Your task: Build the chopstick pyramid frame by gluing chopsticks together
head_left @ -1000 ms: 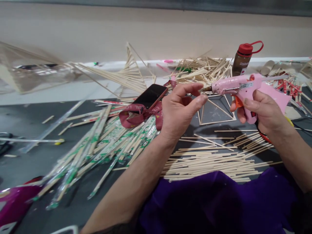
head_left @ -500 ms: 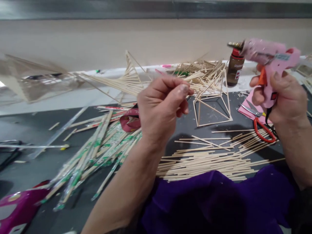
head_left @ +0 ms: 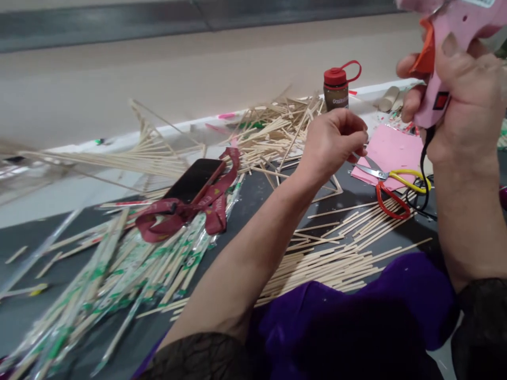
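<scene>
- The right hand [head_left: 467, 89] has raised the pink glue gun [head_left: 447, 26], its grip wrapped round the handle; the nozzle is out of view.
- The left hand [head_left: 335, 140] has shifted rightward, well apart from it, thumb and fingers together; on what, I cannot tell.
- Wooden-stick frame [head_left: 338, 189]: on the counter [head_left: 253, 206], partly hidden.

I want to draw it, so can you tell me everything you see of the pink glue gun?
The pink glue gun looks like plastic. An orange trigger juts from its handle; a black-and-red switch sits near the bottom, where a black cord hangs down. A pale label partly shows higher up. The right hand grips the handle, holding it in the air. The picture's edge cuts off its top; its tip isn't visible.
</scene>
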The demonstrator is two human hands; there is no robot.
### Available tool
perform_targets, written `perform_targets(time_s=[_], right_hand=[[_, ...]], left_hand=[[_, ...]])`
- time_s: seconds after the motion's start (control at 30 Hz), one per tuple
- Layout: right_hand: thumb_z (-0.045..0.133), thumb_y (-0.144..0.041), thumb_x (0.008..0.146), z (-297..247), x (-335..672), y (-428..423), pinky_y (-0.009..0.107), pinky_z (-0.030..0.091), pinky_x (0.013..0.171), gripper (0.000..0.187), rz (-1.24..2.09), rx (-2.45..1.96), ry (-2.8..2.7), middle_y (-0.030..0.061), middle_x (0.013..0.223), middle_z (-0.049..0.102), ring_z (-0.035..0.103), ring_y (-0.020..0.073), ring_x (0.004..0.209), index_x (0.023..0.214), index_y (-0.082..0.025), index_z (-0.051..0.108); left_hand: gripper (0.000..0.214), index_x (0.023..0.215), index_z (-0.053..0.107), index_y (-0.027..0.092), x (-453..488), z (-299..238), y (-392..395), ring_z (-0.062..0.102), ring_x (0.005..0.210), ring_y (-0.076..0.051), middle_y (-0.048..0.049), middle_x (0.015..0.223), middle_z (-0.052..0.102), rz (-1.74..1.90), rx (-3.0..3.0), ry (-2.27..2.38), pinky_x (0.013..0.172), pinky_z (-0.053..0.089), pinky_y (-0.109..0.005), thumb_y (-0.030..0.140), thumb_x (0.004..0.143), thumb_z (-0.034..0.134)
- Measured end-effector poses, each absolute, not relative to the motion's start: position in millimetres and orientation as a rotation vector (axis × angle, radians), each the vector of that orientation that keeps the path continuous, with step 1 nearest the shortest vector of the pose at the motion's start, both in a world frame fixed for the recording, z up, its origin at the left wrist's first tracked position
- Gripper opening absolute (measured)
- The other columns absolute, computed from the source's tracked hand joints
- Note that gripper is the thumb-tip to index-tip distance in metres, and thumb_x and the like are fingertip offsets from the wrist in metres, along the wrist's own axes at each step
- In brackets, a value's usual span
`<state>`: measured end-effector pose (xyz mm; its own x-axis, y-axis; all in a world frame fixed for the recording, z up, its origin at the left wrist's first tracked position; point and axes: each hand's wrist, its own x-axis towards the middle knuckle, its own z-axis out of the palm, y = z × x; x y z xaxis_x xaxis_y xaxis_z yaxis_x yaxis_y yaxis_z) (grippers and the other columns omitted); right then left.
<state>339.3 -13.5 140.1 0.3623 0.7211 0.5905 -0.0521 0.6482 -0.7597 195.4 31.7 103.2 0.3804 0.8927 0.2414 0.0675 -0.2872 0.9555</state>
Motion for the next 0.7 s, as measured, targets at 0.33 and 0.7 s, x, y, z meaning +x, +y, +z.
perform_targets(time_s=[0.33,0.7], right_hand=[[0.06,-0.022,0.09,140.8,339.0,-10.1,0.025,0.04,0.039,0.01,0.655,-0.769,-1.106,-0.0019,0.075,0.073,0.053,0.0098,0.044,0.081,-0.024,0.064],[0.063,-0.031,0.082,139.0,338.3,-10.2,0.031,0.048,0.048,0.008,0.642,-0.862,-1.13,-0.002,0.081,0.075,0.055,0.014,0.051,0.078,-0.028,0.057]], left_hand=[[0.026,0.062,0.056,0.016,215.2,90.7,46.5,0.044,0.041,-0.005,0.0056,0.047,0.05,0.986,1.629,1.02,0.045,0.041,-0.02,0.012,0.084,0.069],[0.019,0.082,0.066,0.012,220.8,80.1,52.3,0.053,0.043,-0.005,0.0017,0.062,0.064,0.933,1.575,0.954,0.043,0.041,-0.017,-0.001,0.086,0.052]])
